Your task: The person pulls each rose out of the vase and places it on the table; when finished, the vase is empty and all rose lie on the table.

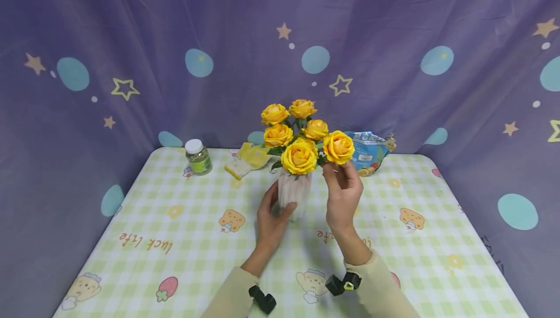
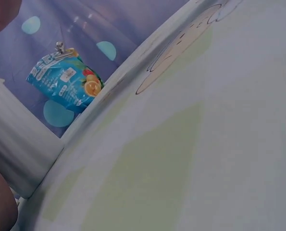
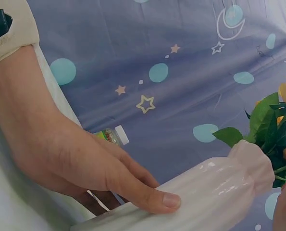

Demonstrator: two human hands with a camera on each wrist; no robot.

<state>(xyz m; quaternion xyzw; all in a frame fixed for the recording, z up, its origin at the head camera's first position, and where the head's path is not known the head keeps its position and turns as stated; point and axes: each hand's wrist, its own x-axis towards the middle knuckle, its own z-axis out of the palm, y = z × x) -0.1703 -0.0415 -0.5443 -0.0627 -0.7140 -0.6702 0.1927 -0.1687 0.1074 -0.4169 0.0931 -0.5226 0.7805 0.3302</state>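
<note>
A white fluted vase [image 1: 294,194] stands near the middle of the table, holding several yellow roses [image 1: 278,134] with green leaves [image 3: 265,120]. My left hand [image 1: 273,220] grips the vase from the left, its thumb across the front; in the right wrist view that thumb lies along the glossy vase [image 3: 215,187]. With curled fingers, my right hand [image 1: 344,201] pinches a yellow rose [image 1: 339,147] just below its bloom, at the right of the bunch. The bloom partly covers the right fingertips.
Behind the roses on the right is a blue pouch [image 1: 367,155] with a clip at its top. A lidded jar [image 1: 199,157] stands at the back left, beside a yellow-and-white flat packet [image 1: 249,159]. A purple curtain [image 1: 245,26] hangs behind the checked tablecloth [image 1: 201,269].
</note>
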